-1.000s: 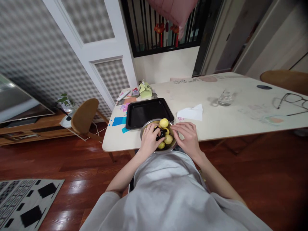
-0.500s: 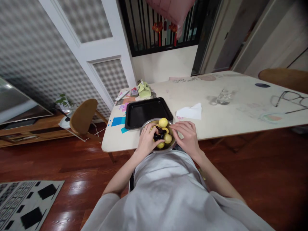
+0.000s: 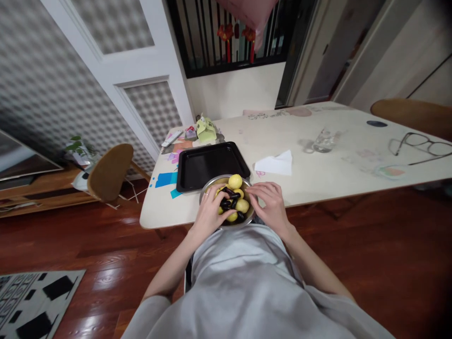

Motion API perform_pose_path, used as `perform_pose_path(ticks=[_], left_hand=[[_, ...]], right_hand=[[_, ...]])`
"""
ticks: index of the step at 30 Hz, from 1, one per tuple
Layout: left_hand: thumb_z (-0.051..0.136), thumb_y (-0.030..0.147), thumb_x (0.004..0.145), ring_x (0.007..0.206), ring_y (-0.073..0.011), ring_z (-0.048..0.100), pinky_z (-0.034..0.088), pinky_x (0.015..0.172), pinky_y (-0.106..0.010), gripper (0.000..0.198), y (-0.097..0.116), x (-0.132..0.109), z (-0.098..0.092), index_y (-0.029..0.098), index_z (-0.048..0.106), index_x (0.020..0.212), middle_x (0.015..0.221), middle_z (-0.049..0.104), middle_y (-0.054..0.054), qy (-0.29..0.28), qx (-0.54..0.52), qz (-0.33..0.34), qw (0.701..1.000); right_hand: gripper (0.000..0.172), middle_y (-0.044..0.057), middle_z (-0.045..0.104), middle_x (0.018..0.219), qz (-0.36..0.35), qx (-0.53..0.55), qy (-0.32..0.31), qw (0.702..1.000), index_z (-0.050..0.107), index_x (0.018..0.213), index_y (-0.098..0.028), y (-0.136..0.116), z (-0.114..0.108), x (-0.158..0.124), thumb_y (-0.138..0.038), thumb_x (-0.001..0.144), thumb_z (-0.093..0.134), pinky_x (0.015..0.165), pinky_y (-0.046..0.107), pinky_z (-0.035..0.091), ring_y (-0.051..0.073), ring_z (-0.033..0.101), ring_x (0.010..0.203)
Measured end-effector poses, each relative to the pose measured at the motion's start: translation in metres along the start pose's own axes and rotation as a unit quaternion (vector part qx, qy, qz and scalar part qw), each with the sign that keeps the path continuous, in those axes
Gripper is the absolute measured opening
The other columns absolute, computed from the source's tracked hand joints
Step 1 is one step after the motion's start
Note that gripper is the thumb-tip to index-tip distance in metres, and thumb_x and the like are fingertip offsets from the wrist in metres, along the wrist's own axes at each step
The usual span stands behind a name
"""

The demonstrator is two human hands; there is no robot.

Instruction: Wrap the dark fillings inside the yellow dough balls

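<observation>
A round metal bowl (image 3: 204, 190) at the table's front edge, close against my body, holds several yellow fruits (image 3: 235, 181) that look like lemons. Among them lie several glossy, dark, elongated pieces (image 3: 232, 194) whose kind I cannot make out. My left hand (image 3: 209, 207) reaches over the bowl's left side, thumb and fingers apart around the dark pieces. At the right rim is my right hand (image 3: 270, 202), its fingers bent and thumb apart, with nothing visible in it. Just behind the bowl lies a black rectangular tray (image 3: 212, 165).
White paper (image 3: 274, 163) lies right of the tray. Farther right are a clear glass (image 3: 323, 141) and eyeglasses (image 3: 425, 145). A green paper box (image 3: 205, 129) and a white remote (image 3: 173, 138) sit at the back left. A wooden chair (image 3: 110, 174) stands left of the table.
My left fingers have spread apart, and more of the dark pieces show among the yellow fruits. My right hand stays by the rim. The whole view has shifted slightly.
</observation>
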State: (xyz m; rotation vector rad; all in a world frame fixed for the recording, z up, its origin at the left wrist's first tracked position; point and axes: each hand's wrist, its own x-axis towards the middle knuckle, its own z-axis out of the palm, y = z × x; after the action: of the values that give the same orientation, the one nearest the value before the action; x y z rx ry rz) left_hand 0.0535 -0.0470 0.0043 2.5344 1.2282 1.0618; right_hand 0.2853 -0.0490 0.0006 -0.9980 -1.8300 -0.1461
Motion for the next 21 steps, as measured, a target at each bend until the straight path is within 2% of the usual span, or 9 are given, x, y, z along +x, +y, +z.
perform_pose_path(ticks=[2,6,9,14,18,21], left_hand=[[0.08,0.027,0.09,0.136,-0.0337,0.056,0.05,0.111,-0.054,0.033,-0.001,-0.002,-0.002,0.023,0.06,0.116,0.145,0.057,-0.015,0.004,-0.01,0.003,1.0],[0.071,0.026,0.097,0.138,-0.0313,0.056,0.048,0.115,-0.053,0.027,-0.003,-0.007,-0.005,0.023,0.061,0.122,0.147,0.056,-0.015,0.03,-0.034,-0.003,0.999],[0.066,0.026,0.1,0.138,-0.0303,0.056,0.048,0.115,-0.053,0.022,-0.002,-0.01,-0.003,0.023,0.063,0.121,0.146,0.057,-0.015,0.06,-0.049,-0.016,0.997],[0.063,0.023,0.1,0.134,-0.0287,0.059,0.049,0.114,-0.051,0.017,0.001,-0.012,0.004,0.022,0.065,0.117,0.141,0.06,-0.014,0.121,-0.058,-0.025,0.991],[0.062,0.021,0.1,0.132,-0.0285,0.059,0.048,0.113,-0.051,0.015,0.001,-0.012,0.008,0.022,0.066,0.114,0.139,0.061,-0.013,0.143,-0.061,-0.024,0.987],[0.061,0.02,0.1,0.132,-0.0283,0.059,0.048,0.113,-0.051,0.014,0.001,-0.011,0.009,0.022,0.067,0.112,0.138,0.062,-0.012,0.152,-0.065,-0.031,0.986]], right_hand=[[0.016,0.004,0.082,0.107,0.004,0.02,-0.039,0.999,0.077,0.104,-0.026,0.0,-0.006,0.0,-0.018,0.1,0.064,0.099,0.049,0.051,0.026,0.072,0.107],[0.007,0.007,0.076,0.128,-0.013,0.02,-0.189,0.982,0.078,0.089,-0.025,-0.005,-0.019,0.004,-0.028,0.095,0.074,0.108,0.054,0.05,0.031,0.062,0.129],[0.016,0.011,0.066,0.144,-0.003,-0.023,-0.263,0.965,0.078,0.079,-0.023,-0.013,-0.021,0.007,-0.035,0.086,0.084,0.112,0.059,0.048,0.038,0.052,0.143],[0.021,0.014,0.056,0.157,0.006,-0.08,-0.293,0.953,0.076,0.068,-0.019,-0.023,-0.01,0.009,-0.031,0.081,0.089,0.111,0.064,0.048,0.043,0.043,0.151],[0.023,0.014,0.056,0.158,0.018,-0.083,-0.299,0.951,0.075,0.062,-0.02,-0.025,-0.006,0.01,-0.026,0.078,0.09,0.109,0.065,0.049,0.044,0.043,0.151],[0.018,0.014,0.058,0.156,0.012,-0.064,-0.291,0.954,0.076,0.068,-0.02,-0.025,-0.007,0.013,-0.027,0.079,0.089,0.109,0.063,0.05,0.042,0.044,0.151]])
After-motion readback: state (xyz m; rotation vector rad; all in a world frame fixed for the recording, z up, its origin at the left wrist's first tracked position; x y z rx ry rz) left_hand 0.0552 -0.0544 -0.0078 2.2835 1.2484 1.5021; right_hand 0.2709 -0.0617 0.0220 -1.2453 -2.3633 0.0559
